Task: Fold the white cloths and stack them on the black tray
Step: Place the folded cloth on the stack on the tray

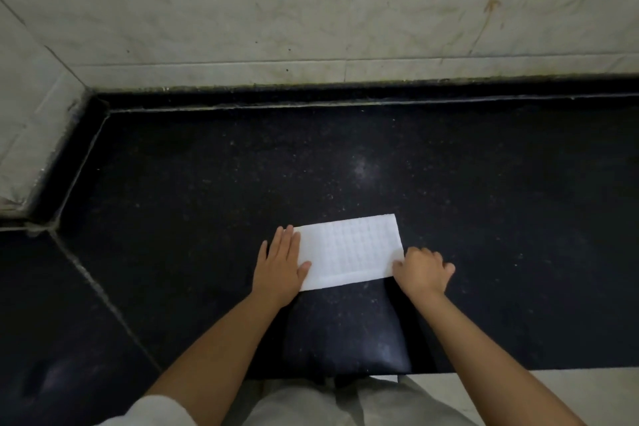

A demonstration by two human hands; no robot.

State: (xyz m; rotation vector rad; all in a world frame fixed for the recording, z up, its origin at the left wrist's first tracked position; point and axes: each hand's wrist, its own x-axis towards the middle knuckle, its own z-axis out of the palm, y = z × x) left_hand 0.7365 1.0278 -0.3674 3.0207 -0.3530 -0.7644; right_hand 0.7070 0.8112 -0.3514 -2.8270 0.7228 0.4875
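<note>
Dark speckled counter (pixel 345 162) fills the view, white tiled wall (pixel 311 10) at 12 o'clock; no black tray in sight. White cloth (pixel 349 251), one folded rectangle, lies flat just below centre, close to the near edge. Long axis runs 9 to 3 o'clock, right end tipped slightly toward 2. Left hand (pixel 281 264) flat on the 9 o'clock end, fingers straight and together, pressing. Right hand (pixel 423 270) at the 3 o'clock end, fingers curled at the near corner; probably pinching it, cannot tell for sure. Likely next fold: bring right end over to left, match corners, keep left palm anchoring, smooth the crease
</note>
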